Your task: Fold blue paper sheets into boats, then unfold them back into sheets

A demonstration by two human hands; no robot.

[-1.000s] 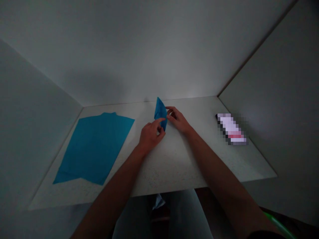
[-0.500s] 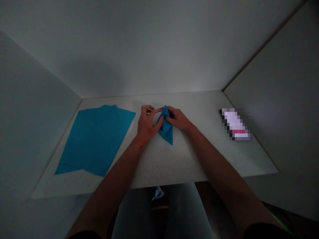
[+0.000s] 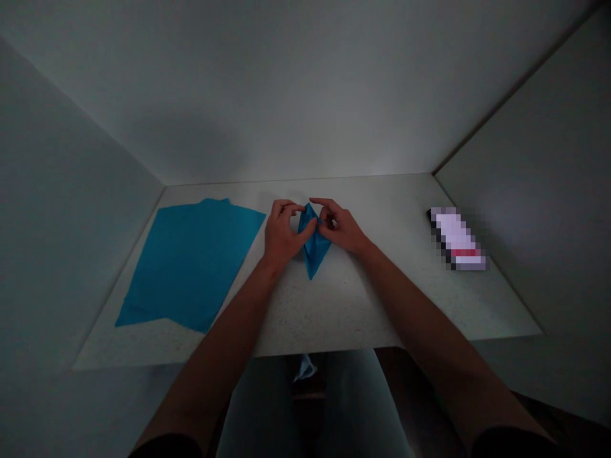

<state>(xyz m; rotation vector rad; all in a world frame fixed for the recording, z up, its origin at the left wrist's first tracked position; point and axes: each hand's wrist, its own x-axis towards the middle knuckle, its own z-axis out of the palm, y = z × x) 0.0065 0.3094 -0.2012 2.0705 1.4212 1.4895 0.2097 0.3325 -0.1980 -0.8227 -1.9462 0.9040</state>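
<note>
A small folded piece of blue paper (image 3: 312, 251) lies on the white table (image 3: 334, 305) between my hands, its long point aimed toward me. My left hand (image 3: 281, 234) pinches its upper left edge with fingers curled. From the other side, my right hand (image 3: 341, 229) grips the upper right edge, fingers also curled. Both hands meet at the paper's top.
A stack of flat blue paper sheets (image 3: 191, 261) lies on the left part of the table. A blurred phone-like object (image 3: 457, 238) rests near the right wall. Walls close the table on the left, back and right. My lap shows below the front edge.
The folded paper has been turned over from pointing up and away to lying with its point toward me. Both hands shifted to grip its top end.
</note>
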